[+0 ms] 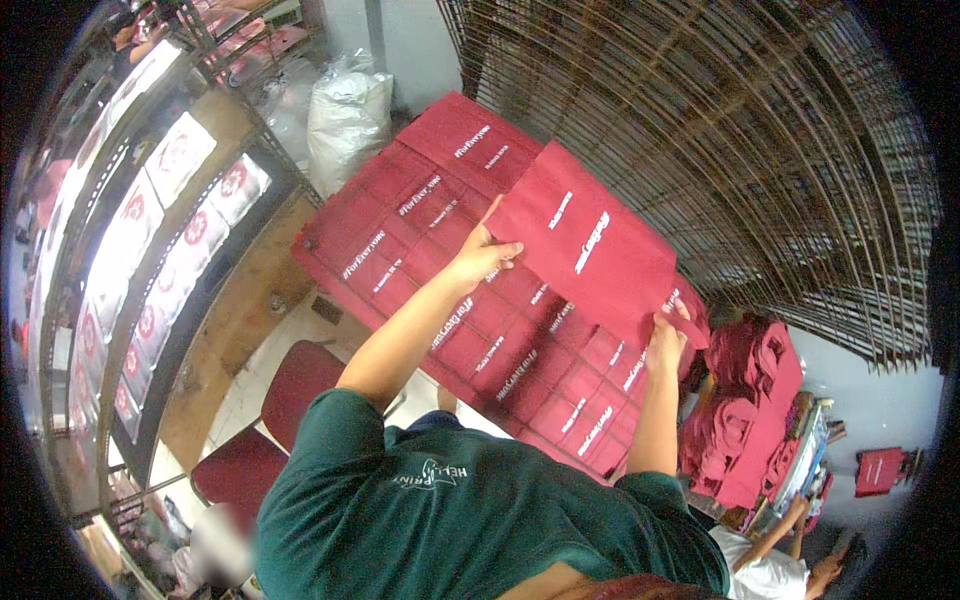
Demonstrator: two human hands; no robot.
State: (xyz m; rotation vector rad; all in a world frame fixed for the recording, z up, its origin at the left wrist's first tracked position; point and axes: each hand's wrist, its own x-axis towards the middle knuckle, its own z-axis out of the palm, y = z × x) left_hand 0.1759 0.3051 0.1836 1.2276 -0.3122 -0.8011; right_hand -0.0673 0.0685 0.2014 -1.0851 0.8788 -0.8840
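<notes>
- The spread of red bags (470, 330) lies under and between both hands, overlapping in rows like shingles, each with white lettering.
- The single red bag (590, 250) is held flat above that spread, between the hands. It looks light, thin and floppy, so gripping it at opposite edges seems best to keep it taut.
- The left hand (483, 255) pinches its near-left edge, thumb on top.
- The right hand (665, 340) pinches its lower right corner.

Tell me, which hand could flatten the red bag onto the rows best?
Probably the left hand: it grips the red bag right above the rows. The right hand pinches a corner beside their edge.
</notes>
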